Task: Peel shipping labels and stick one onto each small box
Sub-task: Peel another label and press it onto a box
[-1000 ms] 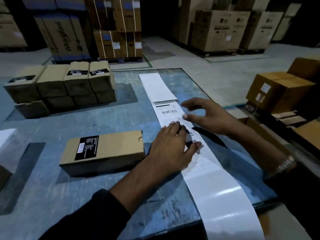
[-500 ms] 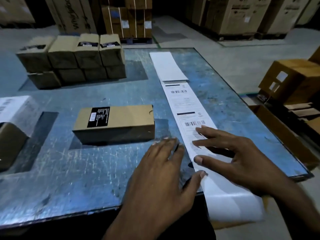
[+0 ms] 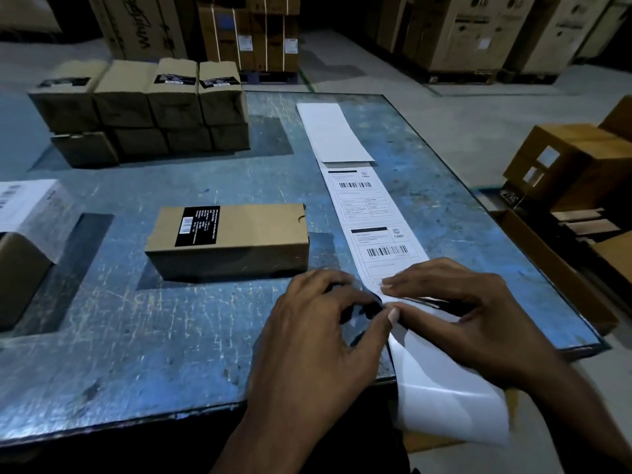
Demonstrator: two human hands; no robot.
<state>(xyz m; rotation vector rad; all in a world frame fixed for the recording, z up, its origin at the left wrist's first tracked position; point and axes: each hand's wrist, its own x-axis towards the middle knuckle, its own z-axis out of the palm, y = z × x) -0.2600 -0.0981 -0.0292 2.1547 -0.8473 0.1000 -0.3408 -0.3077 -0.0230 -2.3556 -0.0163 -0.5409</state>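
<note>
Since earlier frame both hands closed in: left hand (image 3: 318,323) and right hand (image 3: 468,313) pinch label strip (image 3: 372,213) beside small box (image 3: 232,239) on table (image 3: 136,336).

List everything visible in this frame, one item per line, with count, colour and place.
Table: one, worn blue, fills the foreground.
Single box: one, brown with black label, table centre.
Stacked small boxes: eight showing, brown, far left, two layers.
Labelled box: one, brown under a white label, left edge.
Label strip: one, white, two printed labels showing, runs down the table's right side; bare backing hangs over the near edge.
Large cartons: several, brown, on the floor behind.
Floor boxes: a few, brown, right.
Left hand: at the strip's left edge.
Right hand: fingers on the strip.
</note>
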